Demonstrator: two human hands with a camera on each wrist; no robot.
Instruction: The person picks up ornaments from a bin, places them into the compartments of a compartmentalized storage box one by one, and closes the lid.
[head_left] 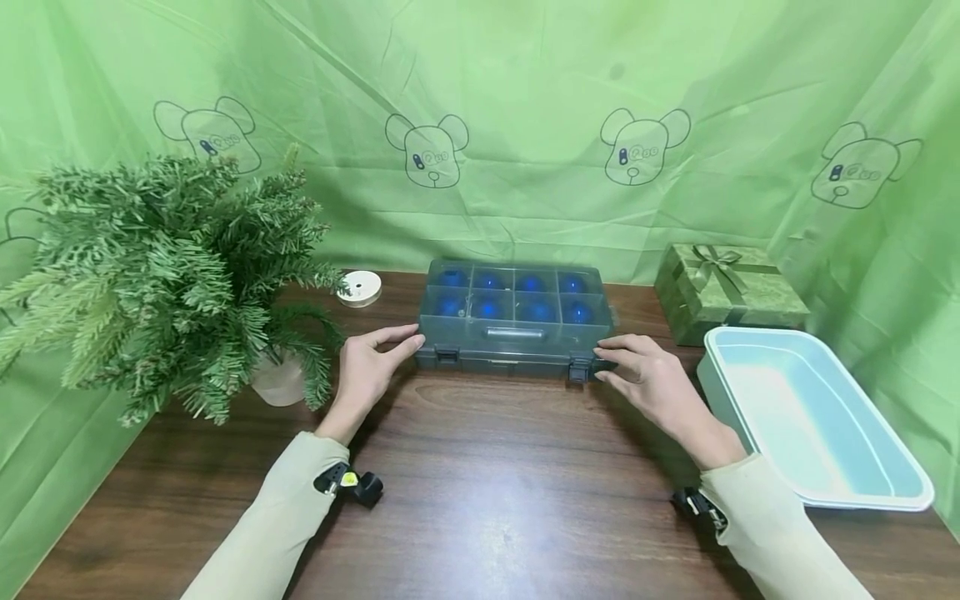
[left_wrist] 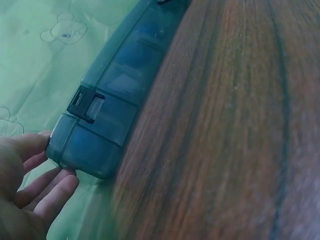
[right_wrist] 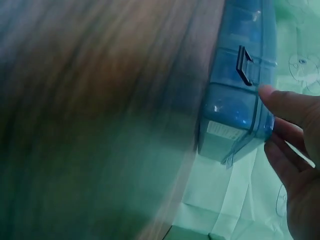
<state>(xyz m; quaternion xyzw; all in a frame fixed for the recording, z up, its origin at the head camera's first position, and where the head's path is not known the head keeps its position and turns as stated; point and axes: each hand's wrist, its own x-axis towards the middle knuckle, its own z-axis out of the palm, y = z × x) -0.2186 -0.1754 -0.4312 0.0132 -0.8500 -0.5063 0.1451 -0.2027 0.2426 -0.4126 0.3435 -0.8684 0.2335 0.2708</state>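
Note:
A see-through dark storage box (head_left: 510, 333) with a divided lid stands on the table, several round blue balls (head_left: 489, 308) showing in its compartments. At the box's left end, the thumb and fingers of my left hand (head_left: 367, 367) pinch the lid's corner. My right hand (head_left: 660, 387) pinches the right front corner, its thumb beside a black latch (right_wrist: 244, 65) that sticks out from the front. The left latch (left_wrist: 86, 104) lies flat against the box. A white label (right_wrist: 224, 130) is on the right end.
A bushy artificial pine (head_left: 187, 283) in a pale pot (head_left: 277, 379) stands left, near a white ribbon spool (head_left: 360, 289). To the right are a green gift box (head_left: 742, 292) with a bow and a light blue basin (head_left: 817, 417). Green cloth (head_left: 525, 83) hangs behind.

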